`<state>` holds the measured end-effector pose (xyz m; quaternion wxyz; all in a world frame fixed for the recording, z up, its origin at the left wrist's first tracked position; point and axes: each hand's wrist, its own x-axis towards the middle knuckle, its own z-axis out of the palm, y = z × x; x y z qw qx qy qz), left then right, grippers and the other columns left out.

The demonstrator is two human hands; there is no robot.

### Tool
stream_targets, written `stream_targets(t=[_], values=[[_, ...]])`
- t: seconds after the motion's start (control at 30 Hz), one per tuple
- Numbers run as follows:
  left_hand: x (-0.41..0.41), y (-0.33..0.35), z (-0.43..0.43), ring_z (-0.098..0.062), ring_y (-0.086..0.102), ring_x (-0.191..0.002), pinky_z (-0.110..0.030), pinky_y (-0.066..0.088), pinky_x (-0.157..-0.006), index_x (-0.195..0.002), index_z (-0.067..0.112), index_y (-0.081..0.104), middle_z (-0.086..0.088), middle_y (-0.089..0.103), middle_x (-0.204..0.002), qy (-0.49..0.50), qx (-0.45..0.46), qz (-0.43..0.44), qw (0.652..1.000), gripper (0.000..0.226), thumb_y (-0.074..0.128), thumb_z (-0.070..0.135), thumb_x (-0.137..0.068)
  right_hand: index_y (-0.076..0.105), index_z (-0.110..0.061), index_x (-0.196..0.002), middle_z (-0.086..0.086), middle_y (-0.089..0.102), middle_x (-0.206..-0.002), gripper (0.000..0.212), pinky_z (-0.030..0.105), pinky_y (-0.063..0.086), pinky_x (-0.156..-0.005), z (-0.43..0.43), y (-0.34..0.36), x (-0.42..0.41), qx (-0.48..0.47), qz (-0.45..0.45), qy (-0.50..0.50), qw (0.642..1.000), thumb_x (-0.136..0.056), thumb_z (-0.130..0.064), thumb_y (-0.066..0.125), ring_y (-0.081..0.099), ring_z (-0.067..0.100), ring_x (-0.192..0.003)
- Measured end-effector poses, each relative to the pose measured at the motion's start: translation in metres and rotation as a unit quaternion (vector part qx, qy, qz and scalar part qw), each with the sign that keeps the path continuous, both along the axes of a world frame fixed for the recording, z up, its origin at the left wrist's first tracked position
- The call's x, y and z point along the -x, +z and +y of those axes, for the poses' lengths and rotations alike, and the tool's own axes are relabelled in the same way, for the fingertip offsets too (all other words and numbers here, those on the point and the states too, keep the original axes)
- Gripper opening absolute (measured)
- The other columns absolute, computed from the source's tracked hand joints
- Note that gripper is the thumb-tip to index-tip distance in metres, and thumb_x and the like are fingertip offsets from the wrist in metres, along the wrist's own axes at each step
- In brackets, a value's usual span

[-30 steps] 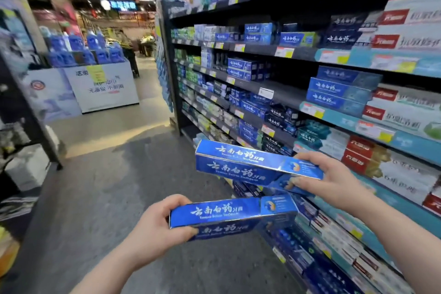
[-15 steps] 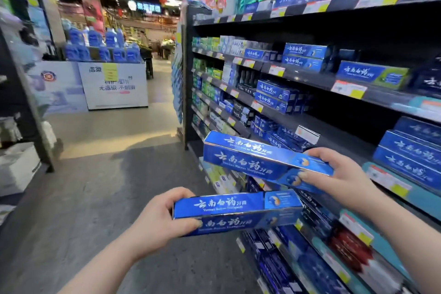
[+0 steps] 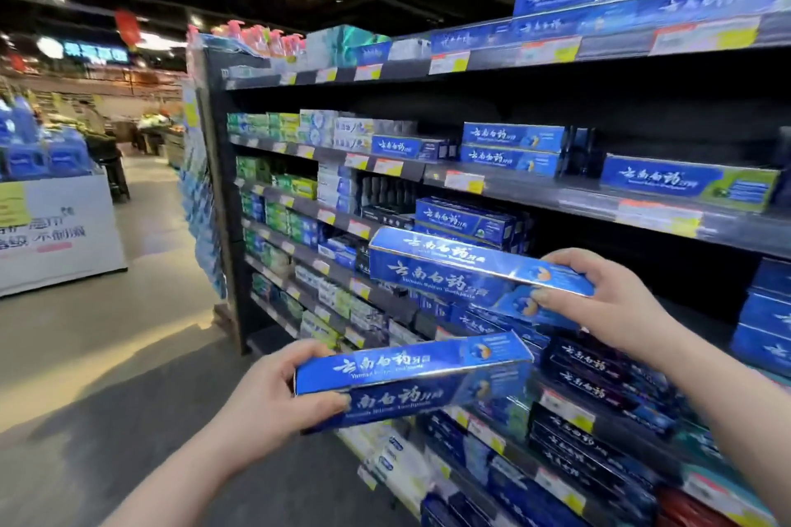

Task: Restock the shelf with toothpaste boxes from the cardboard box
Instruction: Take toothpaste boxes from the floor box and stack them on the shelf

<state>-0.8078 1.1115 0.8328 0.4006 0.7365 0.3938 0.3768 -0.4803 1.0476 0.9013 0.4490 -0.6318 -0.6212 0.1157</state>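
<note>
the left hand [image 3: 265,402] grips the low box [image 3: 411,381], a blue toothpaste carton, by its left end. the thumb is on the front face and the fingers are curled over the top. it is held about level, near the middle, in front of the lower tiers.

the right hand [image 3: 608,304] grips the high box [image 3: 462,270], a like carton, by its right end, thumb on the front and fingers over the top. this carton is up and to the right of the low box and apart from it. it is in front of the rack [image 3: 535,186], level with a dark open tier, and its left end points far down the aisle.

on the tier above, two blue cartons [image 3: 511,137] lie stacked, with a green-ended carton [image 3: 689,182] to their right. far left, a white stand [image 3: 55,235] is on the floor [image 3: 128,355].
</note>
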Motion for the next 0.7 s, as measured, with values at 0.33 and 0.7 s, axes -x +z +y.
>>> stream_targets(t=[0.33,0.7], values=[[-0.043,0.013,0.144,-0.012,0.056,-0.066,-0.031,0.047,-0.065,-0.078,0.03,0.064,-0.007,0.064,-0.078,-0.088,0.013,-0.042,0.995,0.035,0.073,0.042,-0.045,0.06,-0.027,-0.098,0.005,0.063,-0.098,0.027,0.033,0.038,-0.073,0.106,0.073,-0.053,-0.067,-0.09,-0.206,0.972,-0.074,-0.03,0.072,0.056,0.025,-0.089],[-0.109,0.054,0.291,-0.013,0.059,-0.067,-0.024,0.044,-0.06,-0.08,0.031,0.064,-0.006,0.064,-0.09,-0.109,-0.02,-0.023,0.994,0.024,0.072,0.031,-0.057,0.059,-0.012,-0.112,0.008,0.06,-0.101,0.04,0.022,0.037,-0.07,0.246,0.114,-0.137,-0.065,-0.134,-0.249,0.957,-0.078,-0.028,0.071,0.052,0.021,-0.081]])
